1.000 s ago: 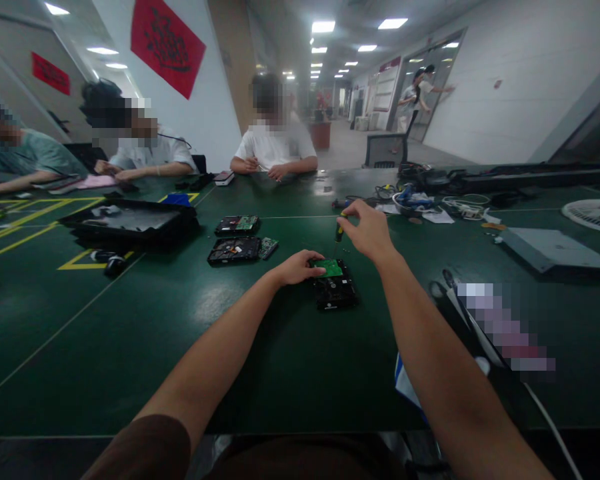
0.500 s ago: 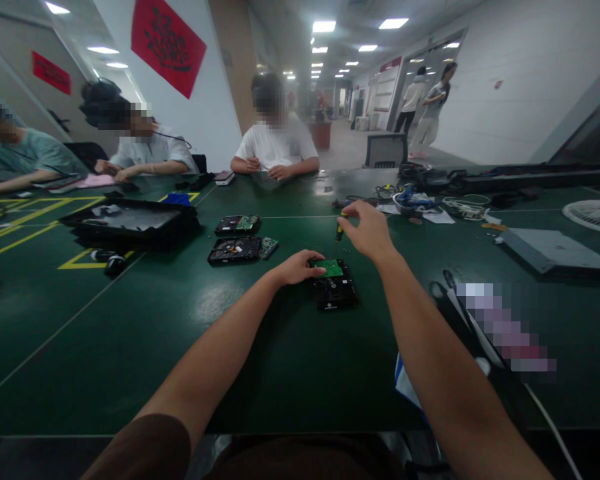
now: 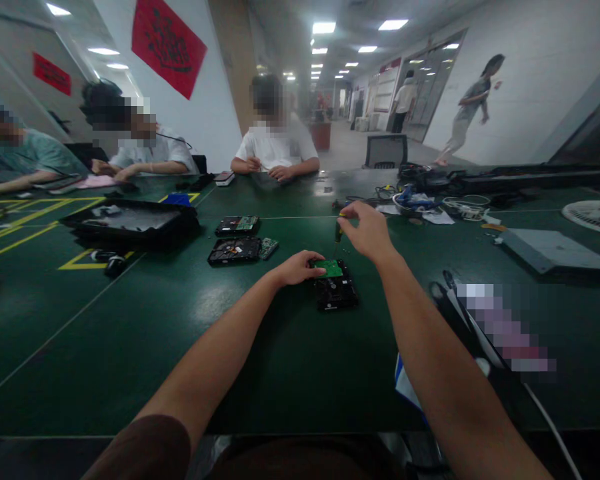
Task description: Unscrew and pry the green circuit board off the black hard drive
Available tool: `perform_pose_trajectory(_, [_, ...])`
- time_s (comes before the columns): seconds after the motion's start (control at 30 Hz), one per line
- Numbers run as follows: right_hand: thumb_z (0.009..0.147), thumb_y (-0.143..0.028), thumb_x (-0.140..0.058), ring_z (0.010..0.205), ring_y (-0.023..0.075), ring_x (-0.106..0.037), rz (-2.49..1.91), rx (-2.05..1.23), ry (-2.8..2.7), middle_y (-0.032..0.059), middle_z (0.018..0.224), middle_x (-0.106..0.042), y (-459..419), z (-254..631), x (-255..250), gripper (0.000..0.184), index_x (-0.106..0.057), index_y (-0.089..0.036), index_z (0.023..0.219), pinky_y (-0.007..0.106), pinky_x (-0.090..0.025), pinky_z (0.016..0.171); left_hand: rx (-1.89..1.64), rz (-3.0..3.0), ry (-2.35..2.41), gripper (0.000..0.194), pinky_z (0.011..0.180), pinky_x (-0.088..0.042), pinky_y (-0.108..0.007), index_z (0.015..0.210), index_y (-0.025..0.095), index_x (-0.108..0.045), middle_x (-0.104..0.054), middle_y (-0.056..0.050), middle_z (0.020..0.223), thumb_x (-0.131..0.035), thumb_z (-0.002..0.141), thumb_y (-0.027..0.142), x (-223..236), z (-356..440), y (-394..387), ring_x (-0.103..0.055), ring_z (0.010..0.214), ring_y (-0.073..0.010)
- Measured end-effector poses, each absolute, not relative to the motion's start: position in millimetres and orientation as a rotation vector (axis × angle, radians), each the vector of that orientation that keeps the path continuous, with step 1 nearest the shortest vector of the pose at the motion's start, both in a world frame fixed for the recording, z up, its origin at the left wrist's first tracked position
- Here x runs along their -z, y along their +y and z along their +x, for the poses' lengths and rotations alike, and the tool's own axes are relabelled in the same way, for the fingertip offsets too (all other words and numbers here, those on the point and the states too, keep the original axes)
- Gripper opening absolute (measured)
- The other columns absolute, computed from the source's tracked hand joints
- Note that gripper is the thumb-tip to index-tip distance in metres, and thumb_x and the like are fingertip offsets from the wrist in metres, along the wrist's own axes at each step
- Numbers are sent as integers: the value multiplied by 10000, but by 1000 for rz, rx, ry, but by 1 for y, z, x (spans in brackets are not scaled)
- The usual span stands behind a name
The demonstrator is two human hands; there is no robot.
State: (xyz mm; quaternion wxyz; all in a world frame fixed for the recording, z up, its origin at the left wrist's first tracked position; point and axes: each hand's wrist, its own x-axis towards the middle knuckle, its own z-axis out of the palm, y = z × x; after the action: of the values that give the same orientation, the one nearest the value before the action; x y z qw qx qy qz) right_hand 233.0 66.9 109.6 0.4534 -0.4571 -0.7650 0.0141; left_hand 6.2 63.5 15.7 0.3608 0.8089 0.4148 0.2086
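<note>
In front of me a black hard drive lies on the green table, with a green circuit board at its far end. My left hand is closed around the drive's far left corner, its thumb over the board's edge. My right hand pinches the top of a yellow-and-black screwdriver. The screwdriver stands upright, its thin shaft pointing down at the board's far edge; I cannot tell exactly where the tip sits. A few tiny bits, perhaps screws, lie just beyond the drive.
Two more hard drives and a loose circuit board lie ahead to the left, near a black tray. On the right are a grey metal box, cables and a white fan grille. Co-workers sit across the table.
My hands, the screwdriver and the hard drive stay almost in place. In the background, one walking person has moved right along the wall and another has turned towards the doorway.
</note>
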Motion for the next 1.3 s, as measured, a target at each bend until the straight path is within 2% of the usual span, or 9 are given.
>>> perform_pose_trajectory(0.13, [855, -264, -671, 919, 258, -654, -1161, 0, -1854, 77, 957, -709, 65, 233, -110, 86, -604, -228, 896, 423, -496, 871, -520, 2079, 1070, 627, 603, -425, -258, 1340, 128, -607, -686, -62, 975, -684, 858, 521, -16, 6, 63, -561, 669, -142])
perform_pose_trajectory(0.37, [852, -260, -683, 945, 256, -662, -1119, -53, -1888, 75, 990, -718, 65, 232, -111, 111, -621, -233, 940, 426, -503, 896, -544, 2107, 1096, 637, 677, -465, -278, 1342, 147, -610, -671, -93, 1150, -700, 842, 533, -14, 5, 66, -590, 779, -169])
perform_pose_trajectory(0.47, [823, -210, -687, 969, 260, -654, -1108, -20, -1905, 81, 994, -710, 65, 232, -111, 137, -615, -230, 939, 423, -503, 909, -538, 2097, 1086, 623, 657, -454, -272, 1333, 140, -615, -674, -92, 1135, -697, 849, 523, -15, 5, 65, -582, 755, -158])
perform_pose_trajectory(0.6, [824, -232, -695, 960, 275, -661, -1168, -20, -1855, 80, 977, -711, 63, 232, -111, 132, -592, -238, 907, 448, -503, 904, -533, 2096, 1072, 590, 633, -443, -267, 1312, 132, -627, -685, -84, 1077, -697, 855, 500, -18, 6, 64, -575, 724, -150])
perform_pose_trajectory(0.73, [853, -266, -681, 954, 270, -674, -1152, -78, -1869, 74, 992, -722, 64, 232, -111, 117, -611, -240, 943, 451, -509, 901, -540, 2083, 1067, 605, 642, -452, -270, 1325, 136, -618, -685, -90, 1095, -703, 851, 502, -17, 6, 64, -586, 737, -155])
perform_pose_trajectory(0.87, [840, -228, -676, 961, 259, -666, -1124, -54, -1927, 81, 1024, -704, 66, 233, -110, 167, -629, -240, 1000, 447, -505, 919, -539, 2071, 1072, 617, 648, -461, -275, 1328, 142, -618, -685, -96, 1141, -701, 848, 521, -14, 5, 66, -592, 742, -158])
perform_pose_trajectory(1.0, [815, -215, -684, 959, 272, -655, -1159, -7, -1892, 92, 1009, -696, 67, 233, -109, 166, -603, -233, 959, 450, -507, 899, -543, 2099, 1097, 631, 686, -473, -282, 1336, 136, -618, -675, -105, 1183, -700, 845, 524, -14, 5, 66, -607, 788, -171])
perform_pose_trajectory(1.13, [833, -259, -681, 948, 272, -664, -1176, -62, -1864, 79, 994, -710, 67, 233, -108, 147, -584, -243, 941, 449, -514, 891, -540, 2111, 1079, 624, 698, -473, -286, 1334, 133, -622, -690, -98, 1106, -699, 848, 517, -15, 5, 66, -611, 785, -176])
perform_pose_trajectory(1.3, [833, -261, -681, 956, 259, -659, -1128, -72, -1923, 84, 1020, -697, 67, 233, -108, 200, -611, -238, 1019, 440, -506, 912, -543, 2111, 1077, 622, 660, -454, -282, 1332, 133, -621, -692, -75, 979, -690, 856, 527, -14, 5, 66, -595, 726, -167])
